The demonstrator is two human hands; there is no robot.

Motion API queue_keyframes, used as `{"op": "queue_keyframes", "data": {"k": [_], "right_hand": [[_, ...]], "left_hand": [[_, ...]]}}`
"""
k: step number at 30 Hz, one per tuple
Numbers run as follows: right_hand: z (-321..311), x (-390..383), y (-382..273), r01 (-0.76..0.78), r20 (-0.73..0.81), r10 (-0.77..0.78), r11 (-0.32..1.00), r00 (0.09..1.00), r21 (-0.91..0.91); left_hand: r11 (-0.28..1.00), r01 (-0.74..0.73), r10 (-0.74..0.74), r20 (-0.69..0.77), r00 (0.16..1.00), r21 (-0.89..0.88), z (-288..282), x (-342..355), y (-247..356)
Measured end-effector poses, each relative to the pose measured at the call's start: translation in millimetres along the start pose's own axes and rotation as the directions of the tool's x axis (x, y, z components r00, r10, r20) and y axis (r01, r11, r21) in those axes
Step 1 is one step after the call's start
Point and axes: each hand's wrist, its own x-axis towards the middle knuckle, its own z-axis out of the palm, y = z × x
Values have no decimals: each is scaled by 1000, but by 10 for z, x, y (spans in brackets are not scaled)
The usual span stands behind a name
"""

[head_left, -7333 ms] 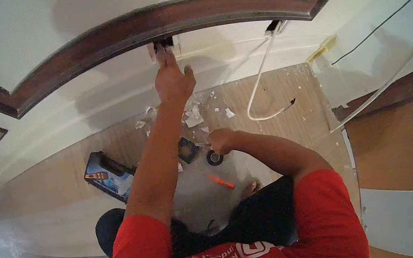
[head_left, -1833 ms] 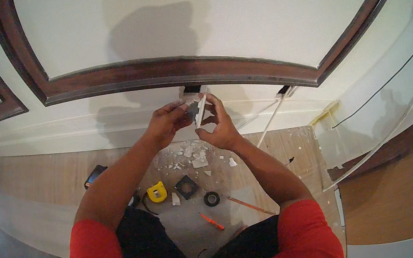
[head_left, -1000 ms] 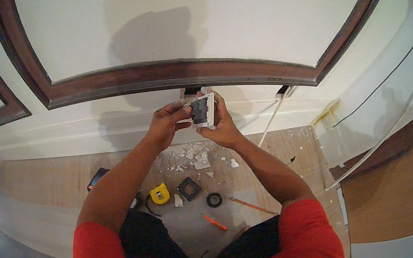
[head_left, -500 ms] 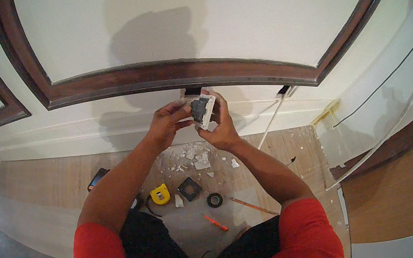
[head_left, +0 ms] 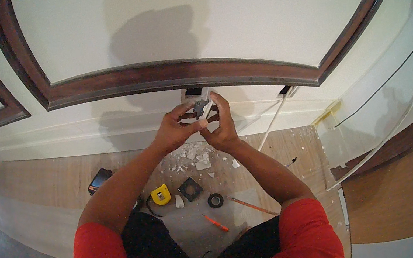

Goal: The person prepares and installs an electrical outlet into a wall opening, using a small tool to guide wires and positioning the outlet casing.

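In front of the wall I hold a wall socket (head_left: 201, 109) with a grey back and a white frame. My left hand (head_left: 173, 130) is closed on its left side, thumb along the lower edge and fingers at the grey back. My right hand (head_left: 222, 130) grips the white frame from the right. Just behind the socket, below the brown moulding, a dark rectangular opening (head_left: 193, 92) shows in the wall. My fingers partly cover the socket, so any wires at it cannot be made out.
White plaster crumbs (head_left: 197, 158) lie on the floor below. Nearer are a yellow tape measure (head_left: 161, 195), a black square frame (head_left: 190, 189), a black tape roll (head_left: 215, 200), an orange screwdriver (head_left: 215, 223) and a pencil-like stick (head_left: 255, 205). A white cable (head_left: 272, 122) hangs from another opening at right.
The socket has turned in my hands, so its white frame is seen more edge-on. My left thumb has moved right, under its lower edge.
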Motion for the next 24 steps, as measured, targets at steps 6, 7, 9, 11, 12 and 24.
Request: {"op": "queue_keyframes", "data": {"k": [6,7,9,11,12,24], "right_hand": [[-8,-4,53,90,-5,-91,992,996,-88],[-14,-5,63,87,-4,-88,993,996,-83],[-12,14,35,80,-2,-80,994,997,-70],[-16,6,-11,-16,18,16,1000,1000,-5],[-20,-2,-23,-65,30,64,998,997,24],[62,-89,105,-109,-48,112,991,992,72]], "left_hand": [[998,-23,24,-32,999,51,74,-27,48],[997,-39,42,-34,999,72,70,-20,54],[996,-26,31,-56,998,89,64,-31,47],[997,30,-23,-92,995,75,88,-38,56],[995,24,-15,-98,995,93,103,-39,76],[999,40,-39,-57,998,28,16,-10,-83]]}}
